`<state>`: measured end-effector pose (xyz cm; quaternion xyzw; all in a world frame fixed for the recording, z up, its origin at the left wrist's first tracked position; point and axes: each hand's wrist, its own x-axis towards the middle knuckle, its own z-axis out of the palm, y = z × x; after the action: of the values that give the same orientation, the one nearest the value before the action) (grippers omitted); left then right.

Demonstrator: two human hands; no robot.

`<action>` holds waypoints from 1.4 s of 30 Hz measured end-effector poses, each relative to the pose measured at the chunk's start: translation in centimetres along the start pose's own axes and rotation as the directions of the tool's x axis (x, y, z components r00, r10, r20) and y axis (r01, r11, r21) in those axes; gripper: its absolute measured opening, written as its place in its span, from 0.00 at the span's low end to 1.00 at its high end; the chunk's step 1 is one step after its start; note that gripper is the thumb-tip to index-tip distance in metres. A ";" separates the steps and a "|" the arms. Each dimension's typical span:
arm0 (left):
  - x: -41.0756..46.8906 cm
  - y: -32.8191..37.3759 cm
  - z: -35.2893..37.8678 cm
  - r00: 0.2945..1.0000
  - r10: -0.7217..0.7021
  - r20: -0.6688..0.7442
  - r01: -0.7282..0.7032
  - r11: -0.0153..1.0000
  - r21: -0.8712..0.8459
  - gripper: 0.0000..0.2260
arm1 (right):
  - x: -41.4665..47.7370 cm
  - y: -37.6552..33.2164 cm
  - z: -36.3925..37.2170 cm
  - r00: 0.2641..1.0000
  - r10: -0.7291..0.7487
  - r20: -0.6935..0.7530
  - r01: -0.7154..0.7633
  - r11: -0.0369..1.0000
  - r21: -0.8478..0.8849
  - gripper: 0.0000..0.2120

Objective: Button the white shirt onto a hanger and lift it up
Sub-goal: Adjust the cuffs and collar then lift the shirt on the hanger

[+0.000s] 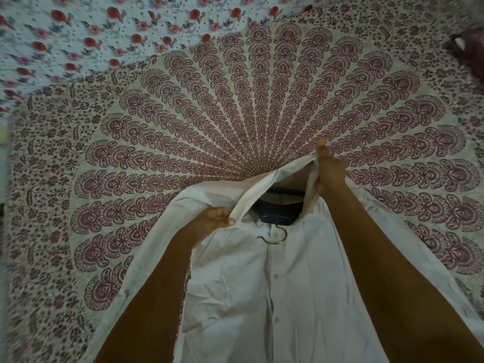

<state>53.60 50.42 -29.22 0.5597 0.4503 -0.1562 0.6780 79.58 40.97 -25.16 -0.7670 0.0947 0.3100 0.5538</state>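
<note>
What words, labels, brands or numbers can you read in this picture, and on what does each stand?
None can be read.
The shirt, hanger and sheet show no writing, only printed patterns on the sheet.
A pale patch inside the collar might be a label, but no text can be made out on it.

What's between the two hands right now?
Head view: between the left hand and right hand sits the dark hanger, inside the held-open collar of the white shirt; its brass hook lies on the shirt front.
</note>
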 end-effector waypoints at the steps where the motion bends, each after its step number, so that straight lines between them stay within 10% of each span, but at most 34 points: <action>1: 0.3 0.4 0.0 1.000 0.002 -0.024 -0.001 0.998 0.064 0.06 | 0.0 0.2 0.1 1.000 -0.008 0.003 0.008 1.000 0.012 0.25; 6: 1.1 3.9 0.3 0.828 0.250 -0.502 -0.210 0.968 0.136 0.11 | -0.9 -0.6 -0.3 1.000 0.018 0.011 -0.019 1.000 0.023 0.22; 14: 1.3 5.2 1.0 0.912 0.391 0.122 -0.380 0.695 0.610 0.24 | -2.5 -1.9 -0.8 0.998 -0.012 0.062 0.011 1.000 0.020 0.36; 25: 2.9 4.7 3.5 0.890 0.443 -0.108 -0.159 0.524 0.836 0.20 | -1.4 2.0 -4.5 0.923 0.054 0.380 -0.048 0.999 -0.025 0.02; 37: 4.2 6.8 3.1 0.883 0.432 -0.184 -0.161 0.646 0.746 0.19 | -2.5 7.3 -9.9 0.798 0.221 0.561 -0.358 0.922 0.146 0.10; 42: 3.9 7.4 3.3 0.887 0.417 -0.197 -0.144 0.657 0.740 0.19 | -2.9 8.5 -9.9 0.825 0.259 0.503 -0.212 0.966 -0.150 0.08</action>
<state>62.45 51.00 -27.86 0.8578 0.3749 -0.1057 0.3354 76.82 28.30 -28.23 -0.6610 0.0223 0.5746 0.4821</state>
